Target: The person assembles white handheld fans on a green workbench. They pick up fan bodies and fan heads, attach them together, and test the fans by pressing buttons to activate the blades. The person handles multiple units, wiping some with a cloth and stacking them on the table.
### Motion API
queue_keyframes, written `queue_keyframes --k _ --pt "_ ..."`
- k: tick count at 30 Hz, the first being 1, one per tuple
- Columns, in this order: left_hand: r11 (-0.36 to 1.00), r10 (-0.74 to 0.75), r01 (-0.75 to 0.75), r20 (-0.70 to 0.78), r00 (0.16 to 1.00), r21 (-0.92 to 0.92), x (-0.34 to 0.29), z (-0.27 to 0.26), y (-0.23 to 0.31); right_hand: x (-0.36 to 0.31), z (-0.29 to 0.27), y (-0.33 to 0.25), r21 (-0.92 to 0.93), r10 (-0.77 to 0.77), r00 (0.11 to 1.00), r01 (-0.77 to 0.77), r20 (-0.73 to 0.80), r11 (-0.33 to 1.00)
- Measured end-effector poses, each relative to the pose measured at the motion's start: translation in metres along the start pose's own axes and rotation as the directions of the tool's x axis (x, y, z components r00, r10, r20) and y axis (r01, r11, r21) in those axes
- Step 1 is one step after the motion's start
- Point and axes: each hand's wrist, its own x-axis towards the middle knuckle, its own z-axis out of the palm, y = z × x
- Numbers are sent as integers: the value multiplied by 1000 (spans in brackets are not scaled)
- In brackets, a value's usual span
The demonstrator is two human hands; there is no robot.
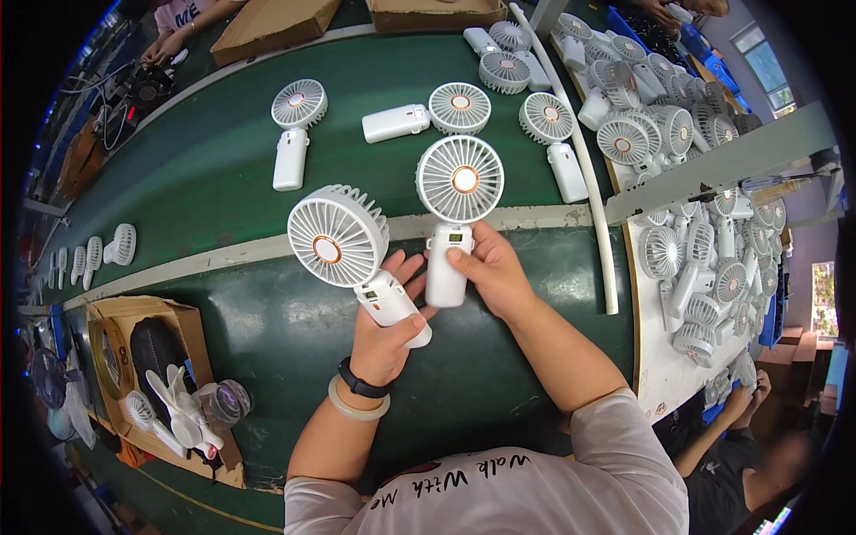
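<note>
My left hand (379,346) is wrapped round the handle of a white handheld fan (385,306), whose round head leans to the left. My right hand (496,275) grips a second white handheld fan (447,278), held upright with its thumb on the handle just below a small lit display. Both fan heads face up, each with a copper-coloured ring at the centre. The two handles are close together, and my left fingertips reach behind the right-hand fan. Beyond my hands, several similar fans lie on the green belt, including one fan (290,160) and another fan (397,123).
At right, a white table (654,379) bears piled fans; a white tube (610,267) runs along its edge. A cardboard box (201,348) with fan parts stands at lower left. More fans line the belt (205,178) at far left. Other people work at the back and lower right.
</note>
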Motion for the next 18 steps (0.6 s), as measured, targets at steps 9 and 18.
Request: queue_keyframes --k 9,18 --pt "991 15 -10 -37 999 134 -2 -2 0 1 10 14 -508 -240 961 276 136 816" --pt "976 35 -25 -42 998 218 5 -2 -2 130 -16 -17 -887 -584 794 379 166 263"
